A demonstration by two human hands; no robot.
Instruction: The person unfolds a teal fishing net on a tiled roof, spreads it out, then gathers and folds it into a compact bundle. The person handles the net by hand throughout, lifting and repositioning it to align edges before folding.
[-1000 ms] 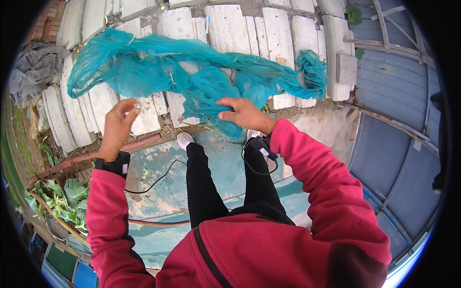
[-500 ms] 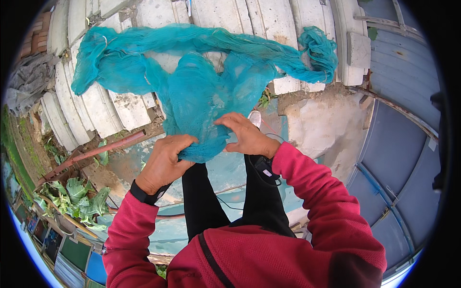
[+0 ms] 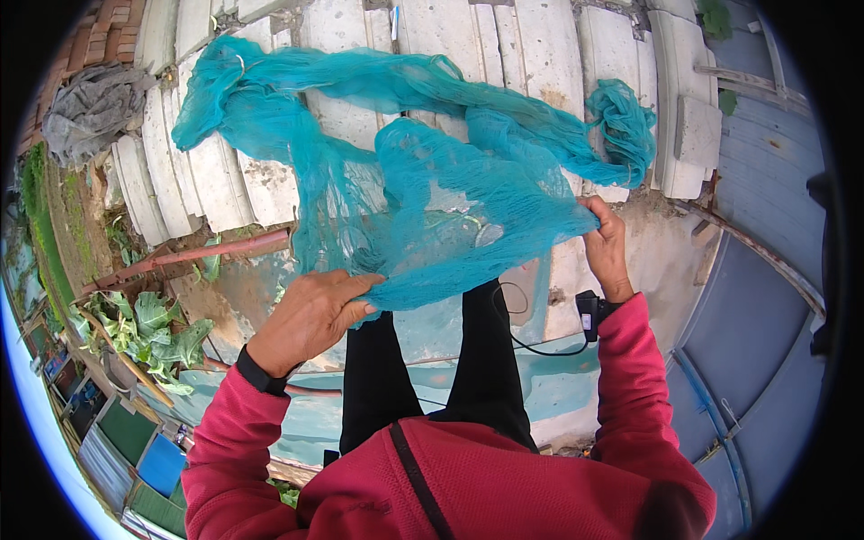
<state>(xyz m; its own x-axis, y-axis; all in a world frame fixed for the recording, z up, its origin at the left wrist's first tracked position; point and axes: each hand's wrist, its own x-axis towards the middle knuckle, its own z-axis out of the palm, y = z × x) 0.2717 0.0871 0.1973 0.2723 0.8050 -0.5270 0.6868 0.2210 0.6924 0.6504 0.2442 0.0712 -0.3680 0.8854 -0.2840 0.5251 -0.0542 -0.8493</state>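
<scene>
A large teal mesh net (image 3: 450, 216) hangs in front of me, its far part draped in loose folds over pale concrete slabs (image 3: 450, 36). Between my hands its near edge is stretched out, and the ground shows through the thin weave. My left hand (image 3: 310, 315) is closed on the net's near left edge, thumb pressed against the fingers. Farther right and a little higher, my right hand (image 3: 607, 243) pinches the net's right corner. At the far right end of the net lies a bunched, twisted clump.
A crumpled grey cloth (image 3: 94, 112) lies at the far left. A rusty reddish metal bar (image 3: 216, 250) juts in near the slabs, above a leafy green plant (image 3: 153, 328). Blue-grey metal sheeting (image 3: 765, 261) stands at the right. A black cable (image 3: 549, 351) hangs by my right wrist.
My right hand has moved well to the right and now grips the net's edge, spreading it wide. My left hand keeps hold of its edge. The bunched part between them has opened out.
</scene>
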